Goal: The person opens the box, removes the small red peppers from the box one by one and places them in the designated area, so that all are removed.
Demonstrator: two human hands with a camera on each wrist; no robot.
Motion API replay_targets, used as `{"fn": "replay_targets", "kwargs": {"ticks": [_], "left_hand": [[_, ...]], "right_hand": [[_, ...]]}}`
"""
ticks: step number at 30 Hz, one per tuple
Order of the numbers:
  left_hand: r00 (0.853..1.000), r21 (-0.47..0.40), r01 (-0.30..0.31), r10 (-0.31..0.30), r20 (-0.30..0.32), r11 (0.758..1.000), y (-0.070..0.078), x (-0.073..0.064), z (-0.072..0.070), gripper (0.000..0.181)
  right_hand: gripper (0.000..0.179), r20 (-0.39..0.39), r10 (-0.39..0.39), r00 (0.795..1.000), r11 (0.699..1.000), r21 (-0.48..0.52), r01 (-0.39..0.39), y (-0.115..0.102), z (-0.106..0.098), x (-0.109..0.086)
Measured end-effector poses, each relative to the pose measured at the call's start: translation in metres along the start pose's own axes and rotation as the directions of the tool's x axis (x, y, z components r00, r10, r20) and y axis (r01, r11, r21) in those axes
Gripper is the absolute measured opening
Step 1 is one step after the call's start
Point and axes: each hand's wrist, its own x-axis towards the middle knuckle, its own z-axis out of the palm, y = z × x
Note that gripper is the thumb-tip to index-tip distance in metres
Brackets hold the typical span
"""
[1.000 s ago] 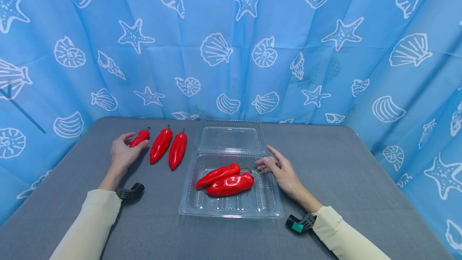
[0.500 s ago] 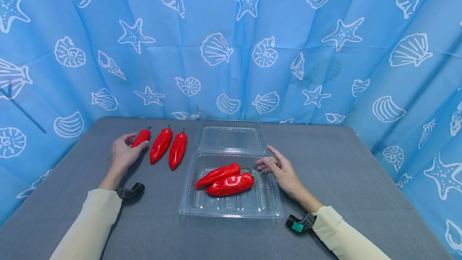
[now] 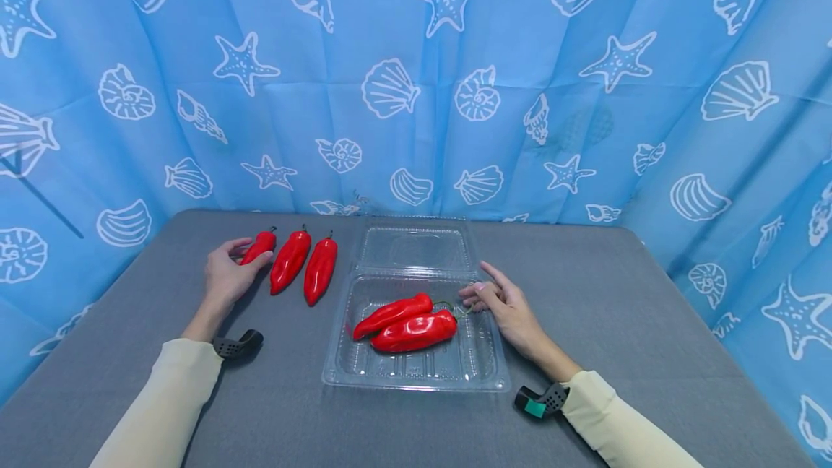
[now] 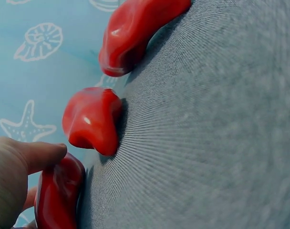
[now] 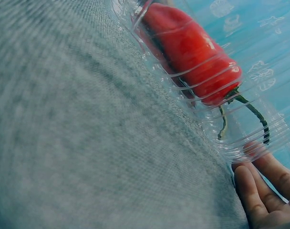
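My left hand (image 3: 229, 273) holds the leftmost red pepper (image 3: 261, 245) between thumb and fingers, at the far left of the table. The left wrist view shows the thumb on top of this pepper (image 4: 61, 191); the other fingers are mostly hidden behind it. Two more red peppers (image 3: 290, 263) (image 3: 321, 271) lie just to its right. A clear plastic container (image 3: 416, 385) stands in the middle with its lid folded back. Inside lie two red peppers (image 3: 416, 333) (image 3: 393, 314) with green stems. My right hand (image 3: 510, 313) rests at the container's right wall, fingers loosely extended near the stems.
The hinged lid (image 3: 416, 248) lies flat behind the container. Grey cloth (image 3: 598, 295) covers the table. A blue curtain (image 3: 416, 128) with white sea shells hangs along the back and sides.
My left hand has shifted slightly to the right, and the leftmost pepper has moved with it towards its neighbour. My right hand and the container have stayed in place.
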Motion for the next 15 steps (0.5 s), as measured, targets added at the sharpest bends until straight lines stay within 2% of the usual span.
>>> {"fn": "replay_targets", "kwargs": {"ticks": [8,15], "left_hand": [[1.000,-0.003,0.011,-0.011,-0.002,1.000,0.0010,-0.0004,0.0004,0.071],[0.999,-0.016,0.046,-0.047,-0.008,0.999,0.0056,-0.0010,-0.0016,0.070]], "right_hand": [[0.057,-0.003,0.000,1.000,1.000,0.001,0.000,0.0006,0.0004,0.0001],[0.057,-0.003,-0.004,1.000,1.000,0.007,0.004,0.0013,0.0006,0.0002]]}}
